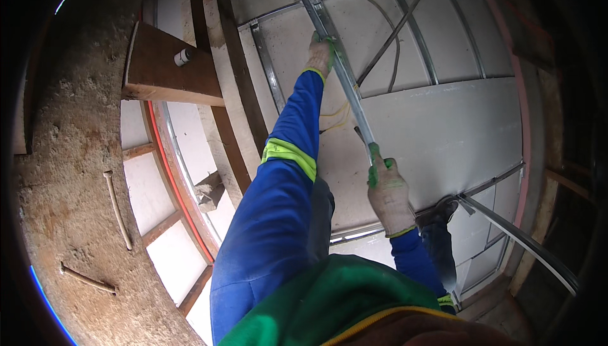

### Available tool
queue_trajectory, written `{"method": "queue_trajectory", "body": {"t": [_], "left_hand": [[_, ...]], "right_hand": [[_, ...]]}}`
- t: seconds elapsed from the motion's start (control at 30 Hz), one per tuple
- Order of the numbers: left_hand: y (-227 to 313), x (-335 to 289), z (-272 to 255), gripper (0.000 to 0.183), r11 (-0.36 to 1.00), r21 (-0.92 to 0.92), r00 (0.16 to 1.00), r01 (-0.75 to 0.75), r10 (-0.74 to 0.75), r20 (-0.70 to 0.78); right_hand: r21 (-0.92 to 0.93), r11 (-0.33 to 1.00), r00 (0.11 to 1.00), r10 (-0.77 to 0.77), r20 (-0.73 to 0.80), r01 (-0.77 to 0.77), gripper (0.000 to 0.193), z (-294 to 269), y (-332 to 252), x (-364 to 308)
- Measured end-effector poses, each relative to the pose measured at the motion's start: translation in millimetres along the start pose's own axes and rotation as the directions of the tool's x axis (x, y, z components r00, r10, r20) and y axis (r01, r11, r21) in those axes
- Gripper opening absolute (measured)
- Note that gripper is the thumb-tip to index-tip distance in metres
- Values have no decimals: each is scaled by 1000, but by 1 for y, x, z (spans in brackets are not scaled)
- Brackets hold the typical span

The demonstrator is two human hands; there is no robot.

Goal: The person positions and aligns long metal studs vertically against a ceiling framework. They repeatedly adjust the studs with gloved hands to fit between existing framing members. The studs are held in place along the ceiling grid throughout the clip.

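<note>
Metal channel (347, 89) is the star here. Head view, the only one: it slants from about 12 o'clock at the top edge down toward 4, across the grey panels (443, 121). Left hand (321, 53), gloved, is wrapped around it near 12; right hand (388, 197), also gloved, grips its lower part at 4. Can't see whether any sticks out past that fist. Step in hand, imo: steadying and lining up the length two-handed. Next move calls for both grips firm and some care around the dark cable (385, 47) at 1 and yellow wire (344, 118) just beside the channel. Another metal length (519, 237) sits at 4, further out. Brands, labels, writing? Nothing I can read anywhere.
</note>
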State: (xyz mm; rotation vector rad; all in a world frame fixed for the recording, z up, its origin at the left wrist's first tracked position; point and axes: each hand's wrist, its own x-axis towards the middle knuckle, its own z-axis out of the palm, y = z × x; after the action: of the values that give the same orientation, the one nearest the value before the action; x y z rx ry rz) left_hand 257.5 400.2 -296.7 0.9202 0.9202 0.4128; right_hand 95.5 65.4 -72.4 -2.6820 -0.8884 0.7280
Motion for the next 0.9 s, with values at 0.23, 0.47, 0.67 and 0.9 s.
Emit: {"method": "queue_trajectory", "body": {"t": [0.23, 0.47, 0.67, 0.9], "left_hand": [[50, 44, -25, 7, 995, 12, 995, 100, -100, -12], [76, 60, -49, 12, 993, 23, 992, 114, -116, 54], [108, 49, -24, 28, 943, 319, 995, -93, 77, 60], [57, 61, 9, 46, 869, 442, 959, -224, 278, -60]], "right_hand": [[227, 969, 993, -111, 50, 97, 67, 6, -54, 43], [153, 980, 990, -137, 38, 130, 58, -9, -90, 53], [825, 544, 976, -43, 212, -155, 59, -64, -33, 65], [794, 480, 920, 79, 383, -372, 62, -93, 4, 60]]}}
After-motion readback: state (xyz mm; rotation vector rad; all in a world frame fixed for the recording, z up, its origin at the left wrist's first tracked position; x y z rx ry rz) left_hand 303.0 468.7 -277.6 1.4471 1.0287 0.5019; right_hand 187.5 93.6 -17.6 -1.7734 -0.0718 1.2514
